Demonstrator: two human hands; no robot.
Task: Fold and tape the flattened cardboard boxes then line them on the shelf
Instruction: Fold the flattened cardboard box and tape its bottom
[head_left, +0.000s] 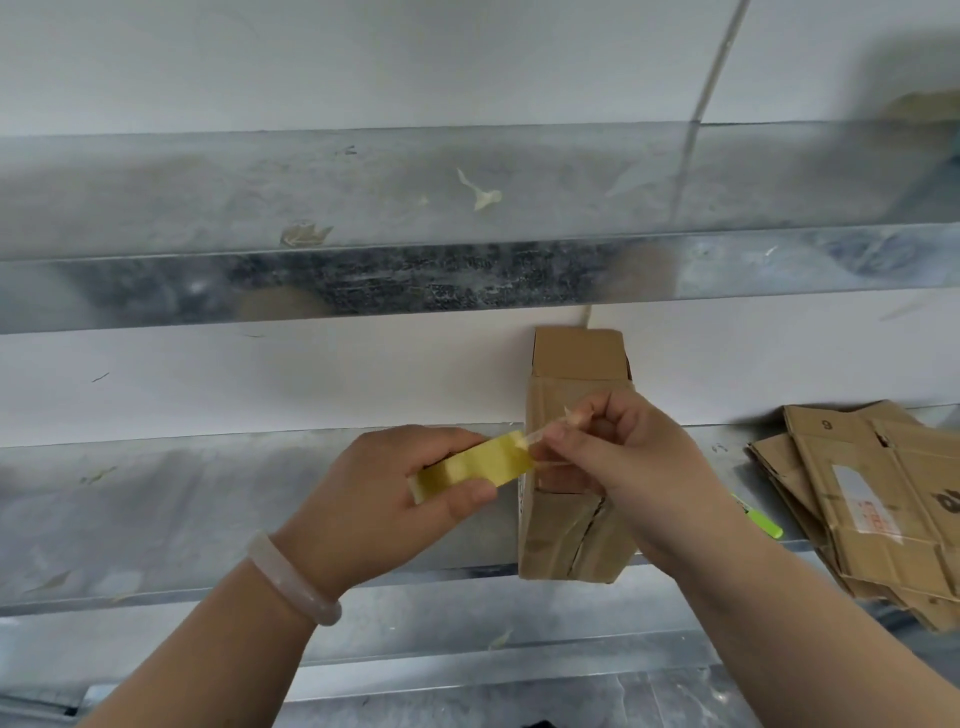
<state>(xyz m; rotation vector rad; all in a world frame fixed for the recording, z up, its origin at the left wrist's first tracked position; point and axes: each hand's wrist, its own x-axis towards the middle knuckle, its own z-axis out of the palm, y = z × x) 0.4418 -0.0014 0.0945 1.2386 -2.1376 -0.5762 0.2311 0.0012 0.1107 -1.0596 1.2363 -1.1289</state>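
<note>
Yellow tape roll (475, 465) sits gripped in the left hand (384, 499), thumb on its face and fingers curled behind, just in front of the folded box (566, 540). The right hand (623, 457) pinches the freed tape end (550, 428) between thumb and fingertips, with a short clear strip stretched between the two hands. The likely trouble is the strip itself: it could curl back and stick to itself or to a finger, or tear narrow if drawn at a slant. The folded box stands unheld on the lower shelf (208, 499), reaching to about its front lip, its near flaps meeting along a ragged, gaping seam. A nudge from either wrist could tip it off that edge, and tape laid over the gap without pressing the flaps together would probably hold poorly. Right of the box a green tool (758, 519) lies close, then the stack of flattened boxes (872, 493) juts past the lip, so that side is tight. Left of the box the shelf offers the widest room. Above the box, the upper shelf (363, 208) limits lifting.
</note>
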